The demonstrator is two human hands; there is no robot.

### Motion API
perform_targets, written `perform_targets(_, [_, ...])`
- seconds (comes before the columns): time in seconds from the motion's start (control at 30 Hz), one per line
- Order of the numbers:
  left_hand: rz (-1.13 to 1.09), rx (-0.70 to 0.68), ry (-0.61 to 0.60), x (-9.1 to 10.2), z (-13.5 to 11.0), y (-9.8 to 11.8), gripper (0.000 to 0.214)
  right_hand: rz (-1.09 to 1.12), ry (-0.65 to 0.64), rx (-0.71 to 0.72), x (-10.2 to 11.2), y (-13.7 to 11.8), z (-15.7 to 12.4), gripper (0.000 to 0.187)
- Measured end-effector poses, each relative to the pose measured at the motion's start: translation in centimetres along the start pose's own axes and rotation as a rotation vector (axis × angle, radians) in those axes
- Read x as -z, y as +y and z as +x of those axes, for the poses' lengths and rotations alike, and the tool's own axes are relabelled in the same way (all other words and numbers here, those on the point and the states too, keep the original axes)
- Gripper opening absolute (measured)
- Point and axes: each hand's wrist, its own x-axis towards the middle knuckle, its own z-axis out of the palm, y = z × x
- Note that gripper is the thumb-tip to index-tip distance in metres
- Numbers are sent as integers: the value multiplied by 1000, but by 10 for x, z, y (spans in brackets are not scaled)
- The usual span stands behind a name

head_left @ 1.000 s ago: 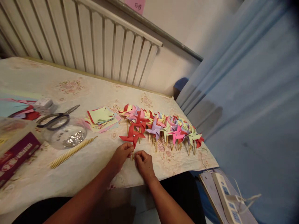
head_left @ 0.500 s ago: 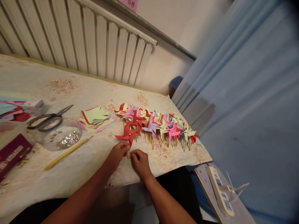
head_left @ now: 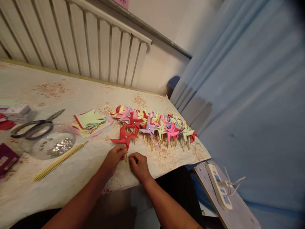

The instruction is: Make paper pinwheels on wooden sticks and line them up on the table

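Observation:
My left hand pinches the stick of a red paper pinwheel just below its blades. The pinwheel stands upright, and the lower end of its stick shows under my fingers. Close to the right of that stick rests my right hand, its fingers curled; whatever they may hold is hidden. Beyond and to the right lie rows of finished pinwheels in red, purple, pink and pale green, their sticks bundled beneath them.
To the left are a pile of cut paper squares, thin wooden sticks, a clear dish of small metal pins, and scissors. A white box and a purple box lie farther left. A power strip is at right.
The whole view has shifted, so the things on the table appear farther left. Both hands keep nearly the same pose, with the red pinwheel still in my left hand.

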Motion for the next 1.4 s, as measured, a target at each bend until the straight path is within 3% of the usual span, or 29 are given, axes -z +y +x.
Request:
perform_targets(0.33, [-6, 18, 0, 4, 6, -5, 30, -4, 9, 28, 0, 5, -5, 18])
perform_targets(0.67, [-12, 49, 30, 2, 3, 6, 33, -44, -7, 25, 3, 3, -11, 20])
perform_targets(1.17, [-38, 57, 38, 2, 3, 4, 32, -75, 60, 7, 43, 25, -33, 20])
perform_targets(1.4, [-25, 44, 7, 4, 3, 1, 32, -53, 110, -29, 39, 27, -34, 20])
